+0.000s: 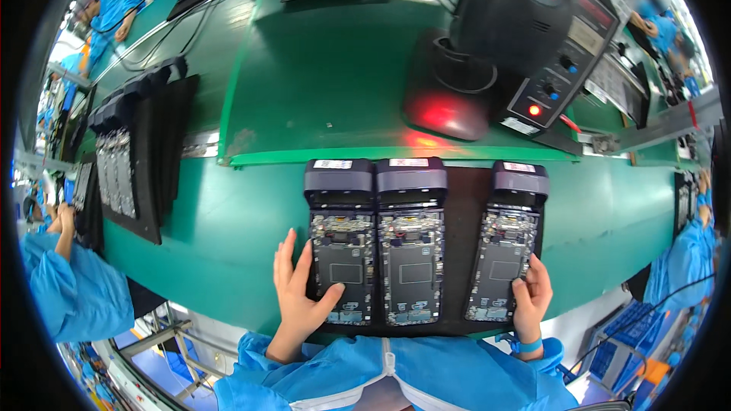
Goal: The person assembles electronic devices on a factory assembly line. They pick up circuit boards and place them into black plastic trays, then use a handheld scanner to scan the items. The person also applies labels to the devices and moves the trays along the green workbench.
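Note:
Three opened handheld terminals lie face up in front of me, each with a dark hood at its top and a bare circuit board below. My left hand (304, 293) is at the left terminal (343, 274), fingers spread along its left edge and thumb over the board. The middle terminal (411, 266) sits close beside it, untouched. My right hand (533, 297) holds the right terminal (501, 262) by its right side, thumb on the board and fingers around the edge. That terminal is slightly tilted, with a gap between it and the middle one.
Under the terminals is a black mat (461, 259). Beyond it stand a black scanner (514, 19) on a red-lit base and a control box (563, 61) with knobs. More terminals (114, 167) rest on black boards at the left. Co-workers in blue (76, 289) sit at both sides.

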The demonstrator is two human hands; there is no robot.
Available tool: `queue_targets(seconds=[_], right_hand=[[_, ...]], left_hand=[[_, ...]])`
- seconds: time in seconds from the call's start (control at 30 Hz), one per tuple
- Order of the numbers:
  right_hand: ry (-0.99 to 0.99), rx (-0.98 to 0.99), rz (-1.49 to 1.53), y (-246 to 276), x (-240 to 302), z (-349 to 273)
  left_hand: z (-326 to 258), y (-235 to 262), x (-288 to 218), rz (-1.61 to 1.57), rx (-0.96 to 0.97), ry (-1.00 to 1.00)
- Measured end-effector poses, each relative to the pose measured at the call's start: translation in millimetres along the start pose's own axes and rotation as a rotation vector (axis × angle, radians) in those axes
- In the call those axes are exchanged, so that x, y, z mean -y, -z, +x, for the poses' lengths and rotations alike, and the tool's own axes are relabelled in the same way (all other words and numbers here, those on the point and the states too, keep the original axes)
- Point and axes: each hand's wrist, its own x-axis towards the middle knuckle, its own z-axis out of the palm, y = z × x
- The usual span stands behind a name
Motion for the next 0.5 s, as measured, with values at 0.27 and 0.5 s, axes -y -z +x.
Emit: queue_targets(seconds=[0.27, 0.5], right_hand=[[0.06, -0.002, -0.079, -1.5, -3.2, 3.1], [0.196, 0.048, -0.604, -14.9, 4.9, 0.9]], left_hand=[[-2.8, -2.2, -0.4, -0.018, 0.007, 0.008], [-3.3, 4.7, -2.3, 0.031, 0.075, -0.059]])
